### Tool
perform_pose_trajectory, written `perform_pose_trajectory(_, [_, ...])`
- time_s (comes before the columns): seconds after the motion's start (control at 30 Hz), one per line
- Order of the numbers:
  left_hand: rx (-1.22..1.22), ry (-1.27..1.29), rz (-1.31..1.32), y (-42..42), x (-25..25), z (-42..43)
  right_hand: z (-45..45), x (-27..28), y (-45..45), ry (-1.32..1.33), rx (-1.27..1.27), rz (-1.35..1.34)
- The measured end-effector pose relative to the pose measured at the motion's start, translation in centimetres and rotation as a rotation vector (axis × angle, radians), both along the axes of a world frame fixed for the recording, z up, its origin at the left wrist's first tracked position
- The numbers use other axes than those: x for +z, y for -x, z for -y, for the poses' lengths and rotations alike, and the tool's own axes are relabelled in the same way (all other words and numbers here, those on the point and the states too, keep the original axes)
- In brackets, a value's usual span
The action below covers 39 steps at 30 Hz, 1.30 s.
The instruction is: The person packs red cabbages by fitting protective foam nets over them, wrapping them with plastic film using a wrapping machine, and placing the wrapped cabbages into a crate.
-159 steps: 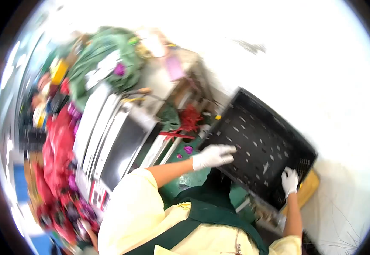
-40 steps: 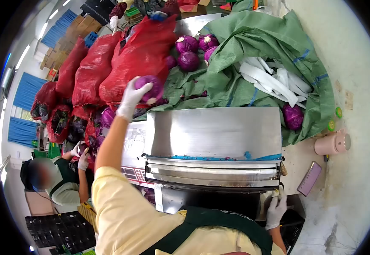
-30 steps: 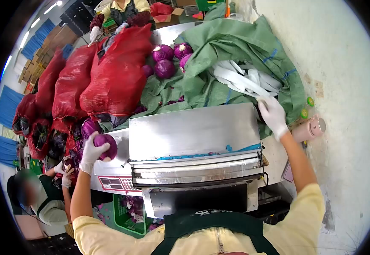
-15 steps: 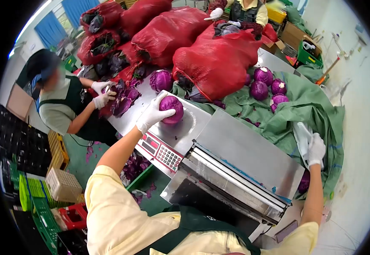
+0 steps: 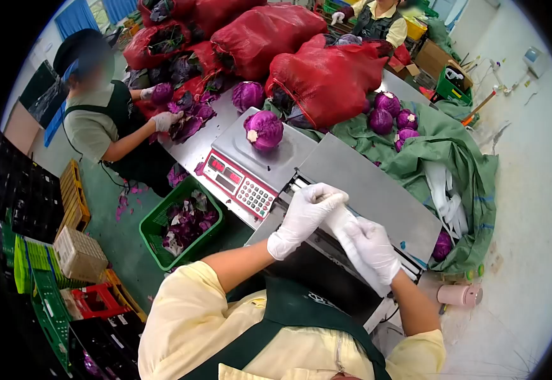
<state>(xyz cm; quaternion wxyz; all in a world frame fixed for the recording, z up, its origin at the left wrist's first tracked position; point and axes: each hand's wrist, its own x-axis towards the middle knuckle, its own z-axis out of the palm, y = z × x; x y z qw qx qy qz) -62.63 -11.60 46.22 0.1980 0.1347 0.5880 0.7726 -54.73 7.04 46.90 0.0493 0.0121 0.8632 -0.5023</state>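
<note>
Both gloved hands hold a white strip (image 5: 354, 254) over the wrapping machine. My left hand (image 5: 307, 218) pinches its upper end, and my right hand (image 5: 372, 248) is closed round it a little lower. One purple cabbage (image 5: 264, 130) rests on the steel plate of the scale (image 5: 238, 183), left of the machine's metal top (image 5: 371, 183). More white strips (image 5: 445, 201) lie in the green cloth (image 5: 463, 168) at the right.
A co-worker (image 5: 108, 114) at the left holds a purple cabbage. Red net sacks (image 5: 326, 79) lie across the back. Below the table's left edge stands a green basket (image 5: 181, 225) of purple leaves. A pink bottle (image 5: 459, 295) lies at the right.
My left hand has let go of the cabbage, which now sits on the scale. My right hand has brought a white strip from the green cloth to the middle, where both hands hold it.
</note>
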Motion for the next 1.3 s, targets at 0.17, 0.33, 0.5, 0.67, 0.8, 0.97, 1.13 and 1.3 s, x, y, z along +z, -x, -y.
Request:
perform_pose_trajectory(0.17, [0.179, 0.162, -0.178, -4.1, -0.2, 1.9, 2.7, 0.7, -1.4, 0.235, 0.070, 0.158])
perform_pose_trajectory(0.33, [0.359, -0.272, 0.129, -5.2, -0.6, 3.5, 5.9, 0.7, -0.5, 0.908, -0.065, 0.130])
perform_pose_trajectory(0.5, [0.681, 0.145, -0.436, -3.1, -2.7, 3.6, 11.6, -1.0, 1.4, 0.950, -0.150, 0.053])
perform_pose_trajectory(0.67, [0.511, -0.181, -0.086, 1.0, -3.2, 7.8, 14.8, -3.3, 6.0, 0.835, -0.245, -0.035])
perform_pose_trajectory(0.8, [-0.206, -0.492, 0.700, 4.1, -3.6, 12.8, 14.3, -2.0, 11.0, 1.232, -0.339, 0.162])
perform_pose_trajectory(0.97, [-0.049, 0.190, 0.292, 11.5, -8.0, 22.6, 14.7, 0.2, 16.0, -0.118, 0.160, 0.410])
perform_pose_trajectory(1.13, [0.602, 0.834, -0.165, 23.1, -6.4, 24.4, 16.9, -1.5, 28.9, -0.232, -0.127, -0.016])
perform_pose_trajectory(1.3, [0.185, 1.278, -0.544, 23.1, -14.0, 21.5, 19.0, -9.7, 30.3, 0.742, -0.283, 0.416])
